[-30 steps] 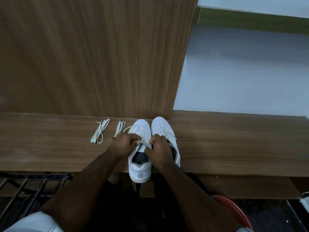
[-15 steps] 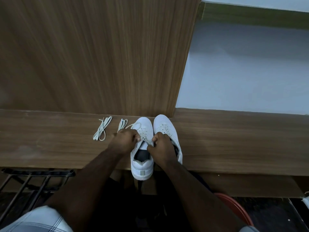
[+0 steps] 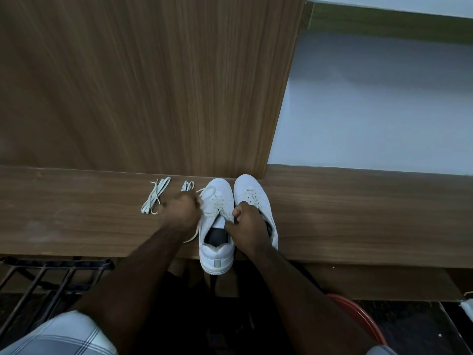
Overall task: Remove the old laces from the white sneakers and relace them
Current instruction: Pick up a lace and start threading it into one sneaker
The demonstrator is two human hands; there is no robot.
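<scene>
Left hand (image 3: 182,211) pinched on the lace (image 3: 207,194), drawn sideways to free it; right hand (image 3: 247,224) closed on the left sneaker (image 3: 216,226), steadying it on the wooden ledge (image 3: 358,213).

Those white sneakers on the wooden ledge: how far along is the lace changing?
Early to midway, it seems. Two loose lace bundles lie on the ledge, old or new I cannot tell. In hand: the left sneaker, with the left hand pulling its lace sideways while the right hand steadies the tongue. The right sneaker is untouched for now; whether it holds a lace is unclear.
</scene>
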